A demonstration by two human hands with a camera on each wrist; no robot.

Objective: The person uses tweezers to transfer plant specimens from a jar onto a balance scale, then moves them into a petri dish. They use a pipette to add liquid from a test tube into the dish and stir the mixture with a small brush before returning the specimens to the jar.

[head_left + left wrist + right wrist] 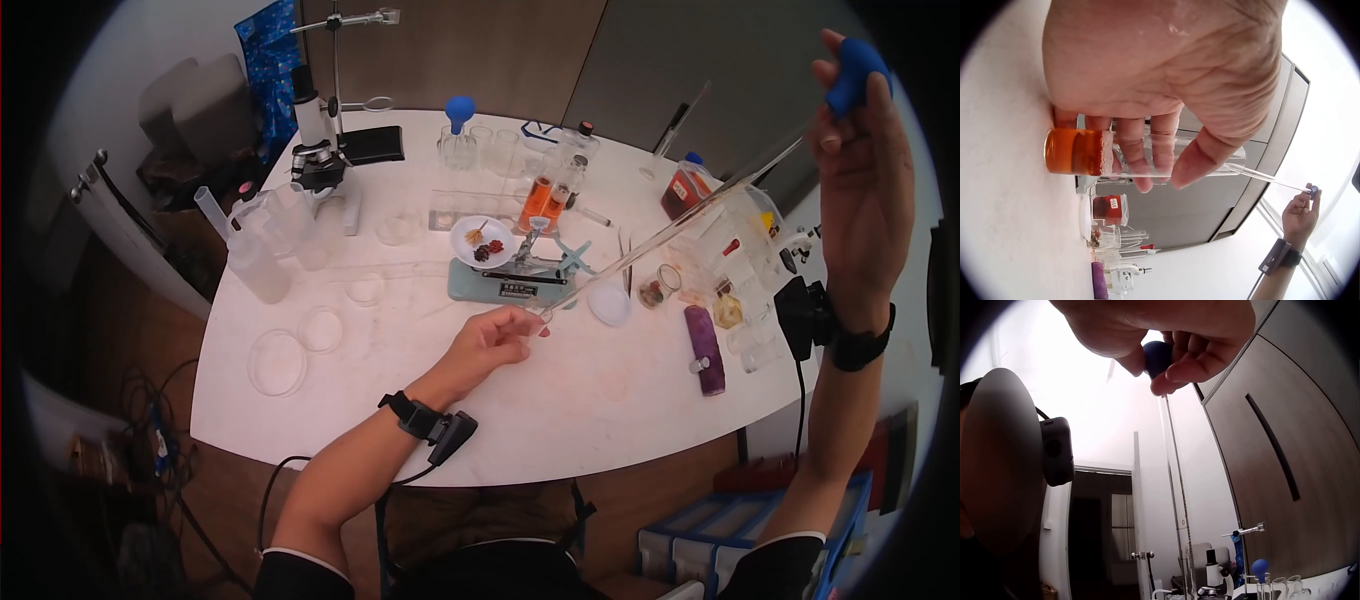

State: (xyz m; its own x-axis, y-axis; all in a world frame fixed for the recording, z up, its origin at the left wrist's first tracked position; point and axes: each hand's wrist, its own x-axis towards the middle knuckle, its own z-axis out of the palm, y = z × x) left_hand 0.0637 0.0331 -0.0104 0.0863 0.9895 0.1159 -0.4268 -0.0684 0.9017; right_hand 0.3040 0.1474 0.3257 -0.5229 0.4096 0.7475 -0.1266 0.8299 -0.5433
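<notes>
My left hand grips a tall clear glass tube with orange liquid, foam topping the liquid. In the left wrist view the thumb lies across its near side and fingers show behind the glass. The head view mostly hides this tube behind the hand. Raised high at the right, my right hand holds a blue rubber bulb between thumb and fingers. From the bulb a long graduated glass pipette slants down to the tube's mouth by the left fingertips. I cannot tell where its tip ends.
A teal balance bearing a white dish of dried bits stands ahead. Behind it are glass vessels of orange liquid. A microscope and plastic bottles occupy the left; petri dishes lie nearer. A purple roll lies right.
</notes>
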